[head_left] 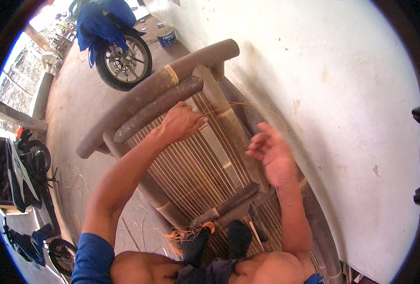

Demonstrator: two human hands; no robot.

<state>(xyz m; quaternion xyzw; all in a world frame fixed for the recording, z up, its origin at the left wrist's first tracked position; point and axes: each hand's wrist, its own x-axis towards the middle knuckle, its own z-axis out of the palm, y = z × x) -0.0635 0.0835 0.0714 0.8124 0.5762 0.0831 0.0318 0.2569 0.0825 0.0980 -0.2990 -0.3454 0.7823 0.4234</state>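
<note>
A brown bamboo bench frame (125, 111) with thin slats (186, 165) set side by side lies before me. At its far end, just below the thick crossbars, my left hand (184, 122) is closed over the slats. A thin orange strand (233, 102) runs from its fingers toward the right and loops near the wall. My right hand (272, 154) hovers above the right rail, slightly blurred, its fingers bent but apart and nothing visible in them. A bundle of orange strands (191, 234) lies by my feet, beside a dark-bladed knife (257, 221).
A white wall (352, 104) stands close along the right. Beyond the bench are a motorcycle (125, 61) under a blue cover and a paint can (166, 37). More motorcycles (25, 170) stand at the left. My dark-covered feet (239, 239) rest on the bench's near part.
</note>
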